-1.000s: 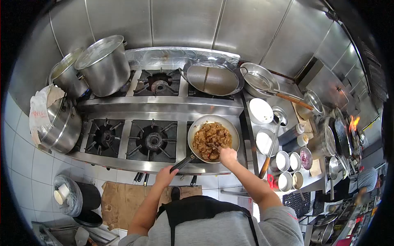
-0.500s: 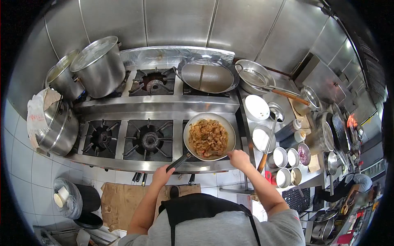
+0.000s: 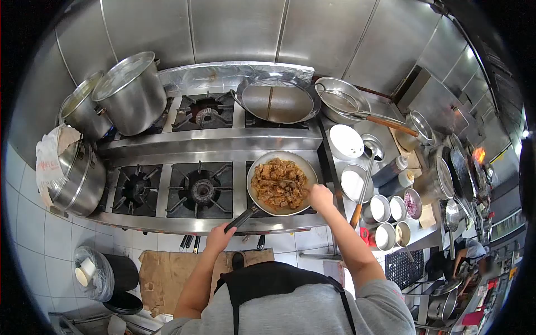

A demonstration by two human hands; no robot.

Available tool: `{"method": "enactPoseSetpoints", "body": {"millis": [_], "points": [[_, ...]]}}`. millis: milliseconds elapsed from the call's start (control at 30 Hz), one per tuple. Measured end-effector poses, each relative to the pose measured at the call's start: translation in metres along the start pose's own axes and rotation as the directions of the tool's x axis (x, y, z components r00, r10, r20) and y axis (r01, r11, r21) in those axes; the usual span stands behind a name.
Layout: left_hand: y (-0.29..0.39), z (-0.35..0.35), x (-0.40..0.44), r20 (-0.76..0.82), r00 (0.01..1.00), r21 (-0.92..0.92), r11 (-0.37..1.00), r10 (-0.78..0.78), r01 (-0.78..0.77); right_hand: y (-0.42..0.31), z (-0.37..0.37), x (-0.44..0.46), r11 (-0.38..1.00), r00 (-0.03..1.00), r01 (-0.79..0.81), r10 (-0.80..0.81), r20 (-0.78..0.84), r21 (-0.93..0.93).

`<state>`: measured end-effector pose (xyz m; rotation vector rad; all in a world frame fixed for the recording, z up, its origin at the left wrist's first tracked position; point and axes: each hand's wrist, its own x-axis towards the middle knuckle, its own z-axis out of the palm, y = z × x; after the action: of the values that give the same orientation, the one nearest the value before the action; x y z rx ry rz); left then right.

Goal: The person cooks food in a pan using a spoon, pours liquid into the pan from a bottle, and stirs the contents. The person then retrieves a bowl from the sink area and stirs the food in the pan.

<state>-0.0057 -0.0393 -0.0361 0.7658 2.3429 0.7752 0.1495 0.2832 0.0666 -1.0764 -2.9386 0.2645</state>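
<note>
My left hand [image 3: 219, 237] is wrapped round the black handle of a frying pan [image 3: 253, 196], which sits on the front right burner. Saucy browned meat pieces [image 3: 279, 184] fill the pan. At the pan's right rim, my right hand [image 3: 320, 197] is closed, with its fingers over the edge of the food. A thin greyish streak runs from it into the meat, perhaps a utensil, but its kind cannot be made out.
Two front burners [image 3: 201, 190] lie left of the pan. Behind stand a large wok [image 3: 312, 100] and tall stockpots [image 3: 131, 100]. The right counter holds a ladle [image 3: 363, 190], sauce bottles [image 3: 389, 172], small metal bowls [image 3: 385, 236] and a white bowl [image 3: 346, 140]. Another person [image 3: 469, 254] works far right.
My right hand has moved up along the pan's right rim, away from me. The meat has been shifted about in the pan. My left hand keeps its grip on the handle.
</note>
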Motion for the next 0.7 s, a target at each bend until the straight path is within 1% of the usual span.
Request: {"method": "enactPoseSetpoints", "body": {"millis": [100, 133, 167, 233, 267, 367, 433, 467, 500, 567, 667, 700], "points": [[0.003, -0.003, -0.001, -0.011, 1.0, 0.014, 1.0, 0.003, -0.003, -0.004, 0.034, 0.001, 0.995, 0.996, 0.043, -0.035, 0.082, -0.093], [0.007, -0.005, -0.003, -0.015, 1.0, 0.017, 1.0, 0.005, -0.005, -0.006, 0.038, -0.005, 0.993, 0.994, 0.081, -0.075, 0.081, -0.083], [0.01, -0.006, -0.005, -0.019, 1.0, 0.02, 1.0, 0.005, -0.005, -0.004, 0.037, -0.004, 0.994, 0.993, 0.072, -0.064, 0.095, -0.085], [0.012, -0.007, -0.007, -0.008, 1.0, 0.011, 1.0, -0.005, 0.006, -0.009, 0.012, -0.008, 0.995, 0.991, 0.052, -0.04, 0.129, -0.09], [0.013, -0.008, -0.007, -0.003, 1.0, 0.008, 1.0, -0.009, 0.009, -0.006, 0.008, 0.001, 0.984, 0.979, 0.093, -0.063, 0.193, -0.15], [0.015, -0.007, -0.007, -0.025, 1.0, 0.047, 0.999, -0.002, 0.003, -0.04, -0.003, 0.014, 0.981, 0.986, 0.164, -0.165, -0.002, -0.1], [0.013, -0.005, -0.006, -0.034, 0.999, 0.031, 1.0, -0.007, 0.008, -0.06, 0.021, 0.023, 0.956, 0.951, 0.277, -0.287, -0.112, -0.097], [0.011, -0.004, -0.005, -0.038, 0.999, 0.022, 1.0, -0.01, 0.01, -0.064, 0.037, 0.026, 0.931, 0.924, 0.345, -0.36, -0.13, -0.122], [0.012, -0.004, -0.006, -0.062, 0.998, 0.025, 1.0, 0.009, -0.007, -0.066, 0.048, 0.026, 0.917, 0.914, 0.385, -0.394, -0.096, -0.105], [0.014, -0.005, -0.008, -0.107, 0.993, 0.034, 0.998, 0.048, -0.045, -0.056, 0.07, 0.019, 0.928, 0.93, 0.348, -0.359, -0.071, -0.136], [0.014, -0.004, -0.008, -0.104, 0.994, 0.036, 0.999, 0.035, -0.031, -0.028, 0.058, 0.007, 0.934, 0.937, 0.346, -0.35, -0.025, -0.092], [0.015, -0.005, -0.01, -0.093, 0.995, 0.015, 0.999, 0.038, -0.036, -0.023, 0.05, 0.005, 0.947, 0.945, 0.316, -0.32, -0.064, -0.055]]}}
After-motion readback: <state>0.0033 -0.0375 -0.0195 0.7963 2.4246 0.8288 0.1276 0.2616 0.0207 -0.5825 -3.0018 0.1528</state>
